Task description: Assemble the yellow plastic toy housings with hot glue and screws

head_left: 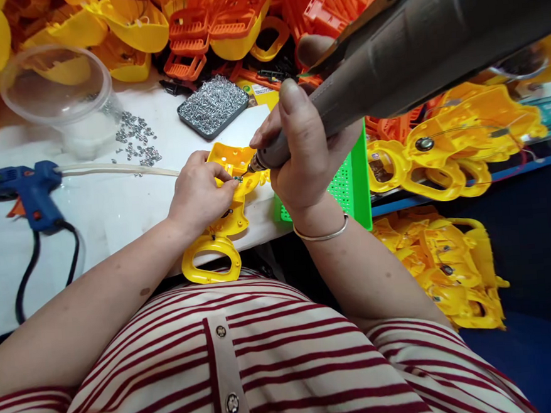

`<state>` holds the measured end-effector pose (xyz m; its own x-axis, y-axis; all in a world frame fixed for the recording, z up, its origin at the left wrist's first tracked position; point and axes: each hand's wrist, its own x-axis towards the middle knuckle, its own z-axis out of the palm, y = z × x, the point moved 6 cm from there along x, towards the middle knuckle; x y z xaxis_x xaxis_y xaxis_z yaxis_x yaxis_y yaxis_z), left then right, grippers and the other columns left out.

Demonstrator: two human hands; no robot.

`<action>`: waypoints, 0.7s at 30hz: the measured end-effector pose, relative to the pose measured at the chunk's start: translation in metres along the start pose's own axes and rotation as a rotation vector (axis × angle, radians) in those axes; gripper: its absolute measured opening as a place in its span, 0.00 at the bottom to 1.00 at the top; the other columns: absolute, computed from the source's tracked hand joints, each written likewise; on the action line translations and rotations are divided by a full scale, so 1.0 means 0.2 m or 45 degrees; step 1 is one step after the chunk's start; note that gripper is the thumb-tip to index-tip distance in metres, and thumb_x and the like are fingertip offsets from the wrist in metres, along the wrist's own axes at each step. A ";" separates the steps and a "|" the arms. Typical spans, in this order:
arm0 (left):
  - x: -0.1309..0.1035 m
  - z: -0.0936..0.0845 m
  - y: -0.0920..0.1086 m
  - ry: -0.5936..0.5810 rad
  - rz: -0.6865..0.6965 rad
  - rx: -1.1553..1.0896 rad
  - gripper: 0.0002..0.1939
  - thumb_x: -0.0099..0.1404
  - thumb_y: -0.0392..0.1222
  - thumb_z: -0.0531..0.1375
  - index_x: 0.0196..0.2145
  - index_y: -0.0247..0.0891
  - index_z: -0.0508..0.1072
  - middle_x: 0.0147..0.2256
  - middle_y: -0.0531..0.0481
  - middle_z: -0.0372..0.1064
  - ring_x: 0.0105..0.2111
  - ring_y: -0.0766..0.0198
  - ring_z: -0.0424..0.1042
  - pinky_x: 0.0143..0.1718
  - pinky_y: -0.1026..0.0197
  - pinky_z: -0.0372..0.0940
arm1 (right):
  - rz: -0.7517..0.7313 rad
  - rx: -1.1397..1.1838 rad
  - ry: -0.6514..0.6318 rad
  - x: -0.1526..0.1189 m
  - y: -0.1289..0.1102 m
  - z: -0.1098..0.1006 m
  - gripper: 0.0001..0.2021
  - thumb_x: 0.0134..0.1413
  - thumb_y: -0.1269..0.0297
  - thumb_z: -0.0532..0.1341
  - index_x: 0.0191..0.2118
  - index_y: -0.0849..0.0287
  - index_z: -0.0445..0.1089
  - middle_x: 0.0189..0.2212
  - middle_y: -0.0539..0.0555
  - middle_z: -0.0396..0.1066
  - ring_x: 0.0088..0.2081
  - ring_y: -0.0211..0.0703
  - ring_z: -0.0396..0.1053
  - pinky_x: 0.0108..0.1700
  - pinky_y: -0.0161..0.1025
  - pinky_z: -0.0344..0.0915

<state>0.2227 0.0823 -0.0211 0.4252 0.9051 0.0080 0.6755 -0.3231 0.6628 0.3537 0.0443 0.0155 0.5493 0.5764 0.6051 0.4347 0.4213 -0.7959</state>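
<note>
My right hand (302, 142) is wrapped round a dark grey electric screwdriver (369, 68), whose bit points down and left. The bit's tip meets a yellow plastic shell (236, 218) with a ring-shaped handle (212, 275) near my body. My left hand (203, 189) rests on this shell, thumb and fingers pinched at a small greenish part (238, 179) right beside the bit. Whether a screw sits under the tip is too small to tell.
A black tray of screws (214, 107) and loose metal pieces (138, 137) lie ahead, near a clear tub (83, 119). At left is a blue glue gun (36, 192). A green basket (361, 181) and stacked yellow shells (449, 263) stand at right.
</note>
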 end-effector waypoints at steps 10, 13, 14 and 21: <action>0.00 0.00 0.01 -0.029 -0.006 0.005 0.01 0.53 0.36 0.64 0.26 0.36 0.75 0.40 0.49 0.67 0.45 0.56 0.70 0.52 0.53 0.67 | 0.006 0.013 -0.049 0.00 0.07 0.00 0.28 0.62 0.35 0.48 0.60 0.44 0.59 0.22 0.45 0.63 0.23 0.39 0.68 0.31 0.39 0.70; 0.00 0.00 0.01 -0.019 0.005 0.004 0.01 0.52 0.36 0.64 0.26 0.37 0.75 0.40 0.49 0.67 0.45 0.56 0.70 0.52 0.53 0.67 | 0.052 0.057 -0.053 0.00 0.08 0.01 0.26 0.63 0.37 0.48 0.59 0.45 0.60 0.22 0.45 0.63 0.22 0.38 0.68 0.29 0.38 0.70; 0.00 0.00 0.01 -0.019 0.007 0.004 0.01 0.53 0.36 0.63 0.26 0.37 0.75 0.40 0.49 0.67 0.45 0.56 0.70 0.53 0.53 0.67 | 0.067 0.058 -0.061 0.00 0.09 0.01 0.26 0.63 0.38 0.48 0.59 0.45 0.60 0.22 0.45 0.64 0.22 0.38 0.69 0.30 0.38 0.71; 0.00 0.00 0.01 -0.020 0.016 -0.008 0.02 0.53 0.38 0.63 0.25 0.37 0.73 0.40 0.49 0.66 0.44 0.56 0.70 0.52 0.52 0.67 | 0.133 0.057 -0.069 0.02 0.10 0.02 0.27 0.64 0.39 0.50 0.63 0.43 0.54 0.22 0.46 0.64 0.25 0.41 0.71 0.33 0.40 0.73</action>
<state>0.2242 0.0822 -0.0198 0.4429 0.8966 0.0049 0.6663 -0.3328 0.6673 0.3617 0.0576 0.0008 0.5504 0.6551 0.5176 0.3437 0.3872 -0.8556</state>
